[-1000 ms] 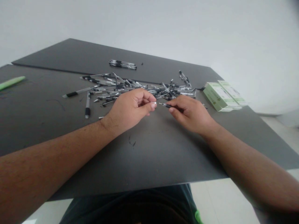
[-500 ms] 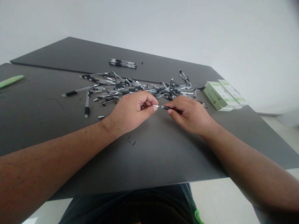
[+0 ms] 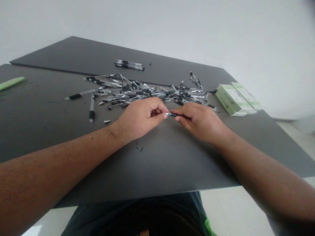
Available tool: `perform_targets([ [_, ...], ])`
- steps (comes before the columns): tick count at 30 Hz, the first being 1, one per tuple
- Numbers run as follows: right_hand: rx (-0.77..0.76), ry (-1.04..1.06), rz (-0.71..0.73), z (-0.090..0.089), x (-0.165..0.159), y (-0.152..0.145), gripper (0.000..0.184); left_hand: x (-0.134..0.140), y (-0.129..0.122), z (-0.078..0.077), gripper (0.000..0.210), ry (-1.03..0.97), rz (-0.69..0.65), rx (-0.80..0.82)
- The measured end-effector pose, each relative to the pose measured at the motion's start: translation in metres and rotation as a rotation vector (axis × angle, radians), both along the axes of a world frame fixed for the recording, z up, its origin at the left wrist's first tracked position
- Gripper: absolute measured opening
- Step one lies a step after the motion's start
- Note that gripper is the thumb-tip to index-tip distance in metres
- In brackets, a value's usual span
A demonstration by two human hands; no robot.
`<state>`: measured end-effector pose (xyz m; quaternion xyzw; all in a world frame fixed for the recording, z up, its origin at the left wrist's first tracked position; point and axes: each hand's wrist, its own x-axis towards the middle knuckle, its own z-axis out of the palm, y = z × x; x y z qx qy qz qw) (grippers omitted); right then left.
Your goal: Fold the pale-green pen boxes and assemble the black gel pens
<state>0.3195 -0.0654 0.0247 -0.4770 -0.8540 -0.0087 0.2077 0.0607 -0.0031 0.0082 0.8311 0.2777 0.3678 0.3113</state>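
Observation:
Between my two hands, above the near part of the table, a gel pen (image 3: 172,114) with a black rubber grip lies level. My right hand (image 3: 201,120) is closed round its grip, which hides the rest of the barrel. At the pen's thin silver point, the thumb and forefinger of my left hand (image 3: 141,114) are pinched together. Just beyond the hands spreads a heap of clear pens (image 3: 133,94) with black grips. One pen (image 3: 92,108) lies apart on the left, with a small silver tip piece (image 3: 107,122) near my left wrist.
A neat bundle of pens (image 3: 129,65) lies on the far table section. White-and-green boxes (image 3: 233,100) stand at the right. A light green object (image 3: 11,83) lies at the left edge. Small dark scraps (image 3: 139,147) dot the grey tabletop (image 3: 157,170) nearer me.
My hands have stayed nearly in place, with the pen still between them. Less of the pen's silver point shows at my left fingertips. The view has shifted very slightly.

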Motion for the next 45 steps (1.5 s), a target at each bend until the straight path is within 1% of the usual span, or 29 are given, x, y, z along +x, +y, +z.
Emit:
perform_targets([
  [3,0.025,-0.027,0.009,0.0010,0.0004,-0.0010,0.031,0.0000,0.0005,-0.0005,0.004,-0.007,-0.003,0.009],
  [7,0.011,-0.044,0.024,0.0012,-0.0001,-0.0015,0.032,0.0005,0.0007,-0.0010,0.006,-0.017,-0.013,0.027],
  [11,0.000,-0.003,0.015,-0.0003,-0.0029,-0.0020,0.032,0.0003,0.0009,-0.0008,0.006,-0.014,-0.022,0.034],
  [15,-0.002,0.093,-0.062,0.0011,-0.0059,-0.0038,0.021,-0.0001,0.0012,-0.0009,0.006,-0.018,-0.027,0.029],
  [19,-0.002,0.078,-0.054,0.0041,-0.0061,-0.0043,0.009,0.0001,0.0019,-0.0019,0.006,-0.021,-0.026,0.024],
  [21,-0.005,0.047,-0.032,0.0045,-0.0055,-0.0043,0.011,0.0001,0.0020,-0.0017,0.006,-0.015,-0.027,0.026],
  [25,0.000,0.027,0.029,0.0039,-0.0045,-0.0041,0.024,-0.0004,0.0011,-0.0003,0.007,-0.014,-0.045,0.029],
  [26,-0.001,0.039,0.034,0.0039,-0.0044,-0.0040,0.023,-0.0006,0.0009,0.0000,0.007,-0.012,-0.045,0.032],
  [29,-0.018,0.080,0.012,0.0042,-0.0041,-0.0031,0.010,-0.0011,0.0006,0.0004,0.006,0.009,-0.043,0.045],
  [31,-0.024,0.085,-0.002,0.0042,-0.0038,-0.0025,0.009,-0.0013,0.0007,0.0003,0.006,0.021,-0.042,0.052],
  [33,-0.019,0.067,0.015,0.0039,-0.0034,-0.0021,0.005,-0.0013,0.0008,0.0000,0.006,0.020,-0.045,0.054],
  [37,-0.025,0.036,0.062,0.0030,-0.0025,-0.0020,0.018,-0.0012,0.0004,-0.0002,0.007,0.005,-0.052,0.058],
  [43,-0.054,0.075,0.020,0.0035,-0.0019,-0.0016,0.008,-0.0016,-0.0007,0.0011,0.007,0.017,-0.056,0.061],
  [44,-0.056,0.063,0.020,0.0036,-0.0020,-0.0018,0.007,-0.0015,-0.0008,0.0012,0.007,0.016,-0.056,0.059],
  [45,-0.057,0.049,0.027,0.0036,-0.0023,-0.0021,0.010,-0.0014,-0.0008,0.0014,0.007,0.014,-0.057,0.057],
])
